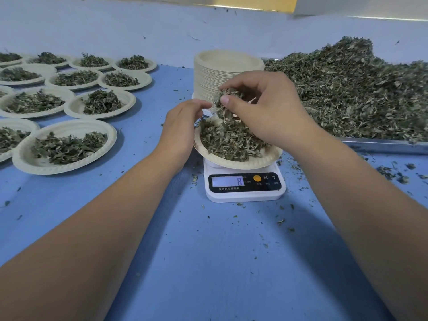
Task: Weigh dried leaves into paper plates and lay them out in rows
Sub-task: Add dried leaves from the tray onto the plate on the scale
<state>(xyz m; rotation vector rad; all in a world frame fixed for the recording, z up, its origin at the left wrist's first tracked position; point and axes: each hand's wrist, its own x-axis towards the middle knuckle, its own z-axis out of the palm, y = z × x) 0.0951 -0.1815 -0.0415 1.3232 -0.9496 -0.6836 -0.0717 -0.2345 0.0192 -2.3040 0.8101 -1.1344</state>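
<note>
The fingers (225, 101) of the right hand (261, 105) are curling round a clump of dried leaves (223, 111), with the thumb pressing it from the front. The hand is holding the clump just above the paper plate (254, 162), and the lowest strands are hanging down into the loose leaves (229, 141) already lying in that plate. The plate is sitting on a small white scale (245, 193), whose display is showing an 8.

The left hand (183, 122) is resting at the plate's left edge, its fingers bent toward the clump with the tips just beside it. Whether it is gripping the rim cannot be told, as the hand is hiding the contact.

Directly behind the scale, a tall stack of plates (215, 75) is standing, partly covered by the right hand. To the right, a large heap of leaves (347, 89) is filling a metal tray (382, 144), whose near rim is showing at the front. To the left, filled plates (27, 163) are lying in rows, each carrying a small mound of leaves, with some rims overlapping. Small leaf crumbs (393, 173) are lying scattered over the blue table (208, 251), thickest around the scale and in front of the tray.
</note>
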